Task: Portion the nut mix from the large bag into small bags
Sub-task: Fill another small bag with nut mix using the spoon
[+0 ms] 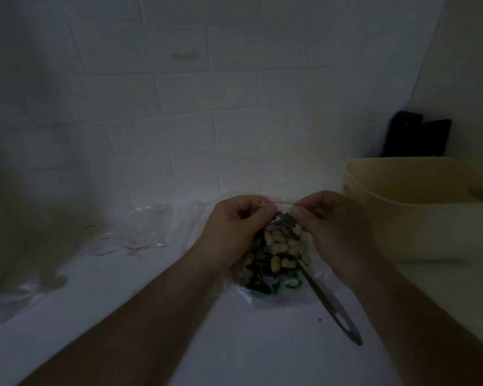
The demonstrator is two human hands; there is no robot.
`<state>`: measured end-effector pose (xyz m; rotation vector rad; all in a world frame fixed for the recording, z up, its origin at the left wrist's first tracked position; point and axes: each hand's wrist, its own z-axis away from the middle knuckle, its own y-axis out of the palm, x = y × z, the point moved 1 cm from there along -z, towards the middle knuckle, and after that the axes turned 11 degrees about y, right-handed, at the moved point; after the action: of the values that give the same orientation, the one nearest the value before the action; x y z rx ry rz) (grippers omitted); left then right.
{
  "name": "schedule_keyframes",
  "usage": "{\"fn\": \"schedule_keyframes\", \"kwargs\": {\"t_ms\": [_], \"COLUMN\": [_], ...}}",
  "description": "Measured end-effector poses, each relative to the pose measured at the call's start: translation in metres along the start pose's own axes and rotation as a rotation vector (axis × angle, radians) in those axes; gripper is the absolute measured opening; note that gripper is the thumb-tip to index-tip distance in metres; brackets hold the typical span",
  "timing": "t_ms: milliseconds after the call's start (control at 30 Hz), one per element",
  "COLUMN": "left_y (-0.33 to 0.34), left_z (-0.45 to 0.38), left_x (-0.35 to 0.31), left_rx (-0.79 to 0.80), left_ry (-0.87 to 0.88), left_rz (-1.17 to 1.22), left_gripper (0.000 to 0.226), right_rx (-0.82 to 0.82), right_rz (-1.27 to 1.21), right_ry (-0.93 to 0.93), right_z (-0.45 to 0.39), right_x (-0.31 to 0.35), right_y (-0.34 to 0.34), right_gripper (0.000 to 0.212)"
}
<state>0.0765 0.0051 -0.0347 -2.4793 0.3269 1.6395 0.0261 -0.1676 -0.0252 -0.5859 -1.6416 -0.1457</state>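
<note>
A small clear bag (pixel 282 240) with a red zip strip along its top holds pale nuts and dark seeds. My left hand (pixel 234 227) pinches the left end of the strip and my right hand (pixel 329 221) pinches the right end, both with fingers closed on the bag's top edge. Under and behind it lies the large clear bag (pixel 271 291) of nut mix with green print, flat on the white table. A metal spoon (pixel 332 305) lies with its bowl at the large bag and its handle pointing toward the near right.
A pile of empty small bags with red strips (pixel 131 240) lies to the left on the white table. A cream plastic tub (pixel 418 207) stands at the right, with two dark objects (pixel 416 137) behind it. A white tiled wall rises close behind.
</note>
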Motion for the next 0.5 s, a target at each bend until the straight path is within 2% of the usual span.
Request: {"fn": "schedule_keyframes", "kwargs": {"t_ms": [100, 233, 367, 500], "left_y": [-0.0004, -0.0025, -0.0003, 0.001], "left_z": [-0.0005, 0.0006, 0.0027, 0.0028], "left_x": [0.0009, -0.0017, -0.0037, -0.0031], "left_rx": [0.002, 0.004, 0.045, 0.067], "left_ry": [0.038, 0.034, 0.051, 0.054], "left_rz": [-0.051, -0.022, -0.012, 0.0], "left_gripper": [0.012, 0.012, 0.012, 0.013], "right_rx": [0.005, 0.108, 0.117, 0.106], "right_rz": [0.03, -0.092, -0.072, -0.046], "right_ry": [-0.008, 0.075, 0.074, 0.072], "right_z": [0.0014, 0.0015, 0.0039, 0.0058], "right_x": [0.0015, 0.0031, 0.0047, 0.0044], "right_y": [-0.0003, 0.0034, 0.0043, 0.005], "right_gripper": [0.017, 0.01, 0.002, 0.004]}}
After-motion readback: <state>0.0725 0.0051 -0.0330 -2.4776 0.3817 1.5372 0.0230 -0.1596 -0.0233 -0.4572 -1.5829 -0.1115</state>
